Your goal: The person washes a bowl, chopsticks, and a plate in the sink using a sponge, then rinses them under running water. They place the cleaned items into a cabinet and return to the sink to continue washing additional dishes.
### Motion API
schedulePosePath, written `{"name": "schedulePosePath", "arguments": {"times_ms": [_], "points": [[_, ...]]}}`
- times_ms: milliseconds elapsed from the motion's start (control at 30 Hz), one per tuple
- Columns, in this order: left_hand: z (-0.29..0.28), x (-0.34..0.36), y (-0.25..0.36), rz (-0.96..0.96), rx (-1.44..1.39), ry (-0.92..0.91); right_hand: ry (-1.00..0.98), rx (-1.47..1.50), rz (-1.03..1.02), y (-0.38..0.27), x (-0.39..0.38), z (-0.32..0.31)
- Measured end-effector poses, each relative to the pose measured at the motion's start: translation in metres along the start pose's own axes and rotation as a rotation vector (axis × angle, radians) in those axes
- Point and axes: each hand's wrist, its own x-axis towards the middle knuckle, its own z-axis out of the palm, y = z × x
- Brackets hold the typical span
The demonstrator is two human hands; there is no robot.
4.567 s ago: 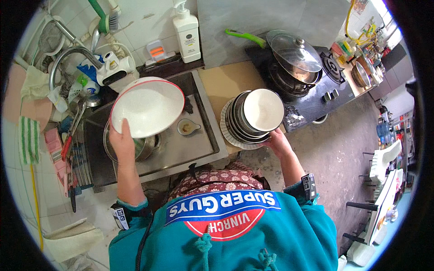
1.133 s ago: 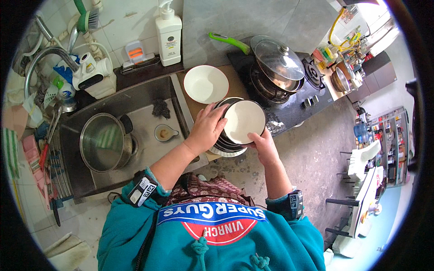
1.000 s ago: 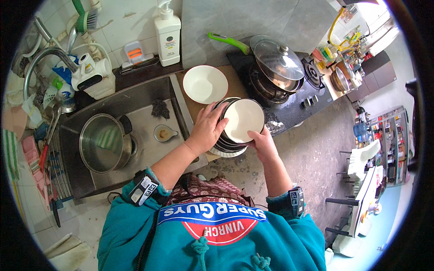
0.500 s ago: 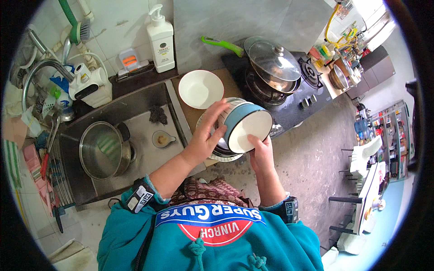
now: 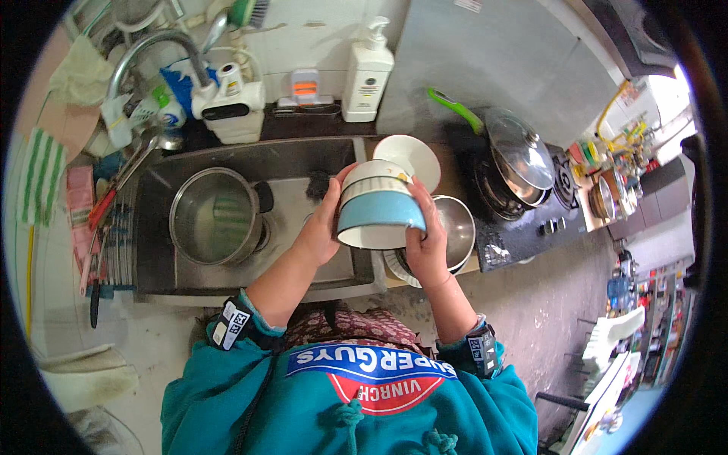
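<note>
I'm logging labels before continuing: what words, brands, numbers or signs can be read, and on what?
Teal sweatshirt: large upside-down lettering, legible but not copied here.
White pump bottle: label too small to read.
Wrist bands: print too small.
Small sticker: unreadable.
Held bowls: none visible.

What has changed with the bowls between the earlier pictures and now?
The red-rimmed bowl, first in the left hand, now rests on the counter. That hand and the right hand lifted the small bowls leftward, uncovering the metal bowl. The pot in the sink and the lidded pan stayed.
</note>
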Motion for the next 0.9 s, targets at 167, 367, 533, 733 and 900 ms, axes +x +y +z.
{"name": "schedulePosePath", "arguments": {"times_ms": [167,367,533,733,900], "points": [[-0.021,-0.015,0.022,0.116,-0.061,0.015,-0.052,-0.217,-0.318,-0.024,0.01,0.027],[-0.03,-0.033,0.055,0.27,0.115,-0.131,-0.008,-0.234,-0.613,-0.036,0.022,0.039],[-0.026,-0.044,0.072,0.309,0.167,-0.066,0.001,-0.243,-0.676,-0.051,0.031,0.043],[-0.023,-0.055,0.085,0.394,0.17,-0.027,-0.013,-0.244,-0.74,-0.074,0.042,0.045],[-0.018,-0.064,0.1,0.468,0.154,-0.039,0.036,-0.215,-0.84,-0.09,0.051,0.047]]}}
